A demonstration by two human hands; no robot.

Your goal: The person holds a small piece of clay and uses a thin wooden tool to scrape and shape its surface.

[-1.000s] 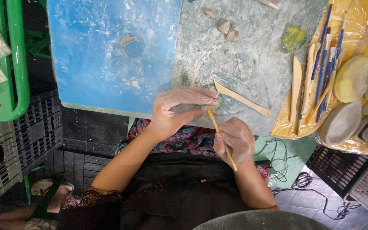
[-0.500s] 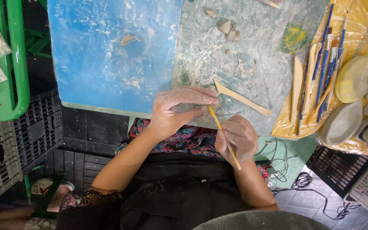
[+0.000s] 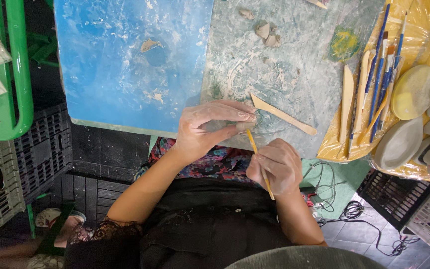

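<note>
While the small lump of clay is sitting at the centre of the frame, pinched by the left hand, the right hand is gripping a thin stick against it. Shaping is looking unfinished; a wooden knife is lying just beside.

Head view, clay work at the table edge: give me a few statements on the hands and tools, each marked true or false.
1. The right hand holds a thin yellow stick tool. True.
2. The left hand pinches a small clay piece. True.
3. The flat wooden tool is in the left hand. False: it lies on the grey board, unheld.
4. The blue-handled brushes lie on the blue board. False: they rest on the yellow plastic sheet to the right.
</note>
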